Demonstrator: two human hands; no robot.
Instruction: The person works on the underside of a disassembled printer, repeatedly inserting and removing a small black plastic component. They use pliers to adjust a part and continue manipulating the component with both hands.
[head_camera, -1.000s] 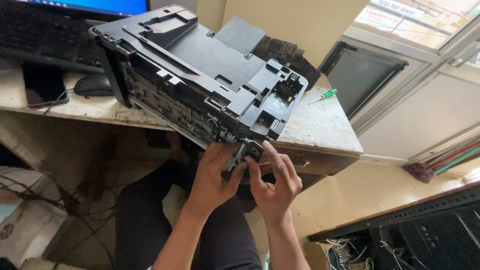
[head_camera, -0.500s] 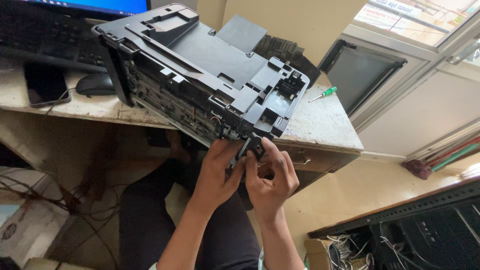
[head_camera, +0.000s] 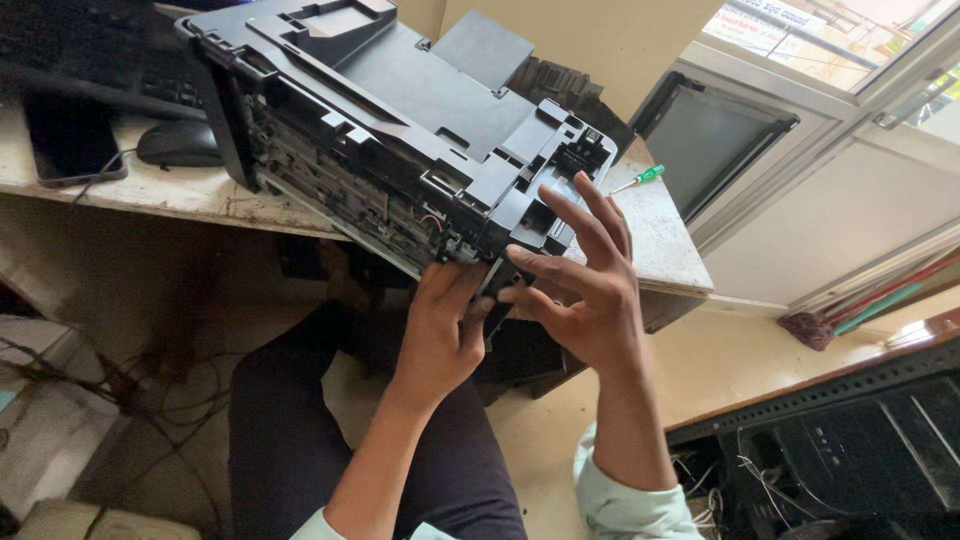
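A black opened printer body lies tilted on the desk, its near corner hanging past the desk's front edge. Circuit parts and wires show along its underside. My left hand reaches up under that corner, fingers pressed on a small dark part at the lower edge; whether it grips the part is hard to tell. My right hand is just right of it, fingers spread apart, fingertips close to the printer's corner, holding nothing.
A green-handled screwdriver lies on the desk behind the printer. At far left sit a phone, a mouse and a keyboard. A flat dark panel leans by the window. An open computer case stands lower right; cables tangle on the floor at left.
My right hand has let go of the part under the printer corner and opened its fingers wide. My left hand stays at the same spot. The view has shifted closer.
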